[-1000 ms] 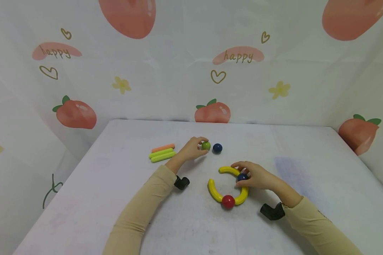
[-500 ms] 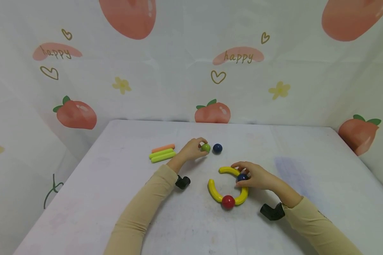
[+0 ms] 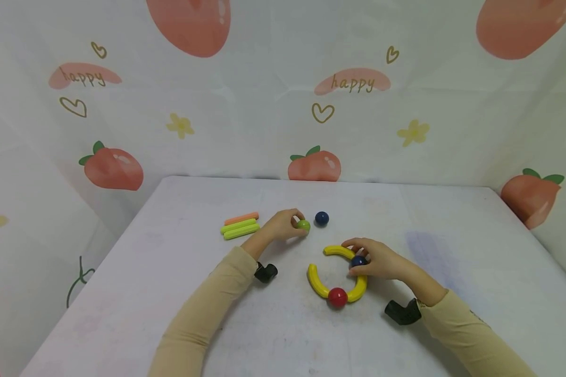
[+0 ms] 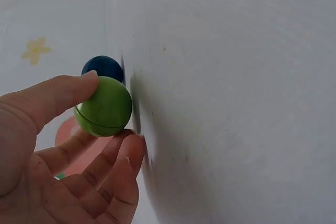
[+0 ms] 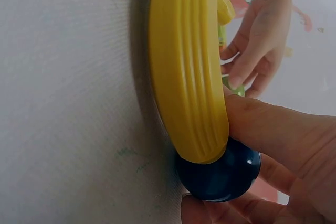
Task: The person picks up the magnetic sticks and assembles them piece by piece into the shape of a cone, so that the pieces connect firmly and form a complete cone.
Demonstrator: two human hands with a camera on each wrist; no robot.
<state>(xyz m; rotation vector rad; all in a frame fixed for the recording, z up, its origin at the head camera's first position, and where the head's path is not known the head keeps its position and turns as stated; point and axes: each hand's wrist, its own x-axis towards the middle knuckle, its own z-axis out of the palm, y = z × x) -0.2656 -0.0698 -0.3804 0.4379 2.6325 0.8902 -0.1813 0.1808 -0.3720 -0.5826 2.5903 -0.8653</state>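
My left hand (image 3: 278, 225) pinches a green ball (image 4: 106, 107) between thumb and fingers, close over the tabletop. A loose dark blue ball (image 3: 322, 218) lies just to its right. Lower right, my right hand (image 3: 382, 259) holds a second dark blue ball (image 5: 223, 177), which joins two curved yellow sticks. The nearer of these, a ridged yellow stick (image 5: 188, 66), meets the ball beside my right thumb; the farther yellow stick (image 3: 336, 250) is partly hidden by the fingers. A red ball (image 3: 337, 297) links the nearer stick to the left yellow stick (image 3: 316, 283), forming an unclosed ring.
Left of the left hand lie two straight lime-green sticks (image 3: 241, 235) and an orange stick (image 3: 241, 218), side by side. The white table (image 3: 273, 335) ends at the back against a hanging cloth (image 3: 245, 104) printed with peaches.
My left hand has drawn the green ball slightly down and left in the head view, away from the loose blue ball. My right hand and the ring have stayed in place.
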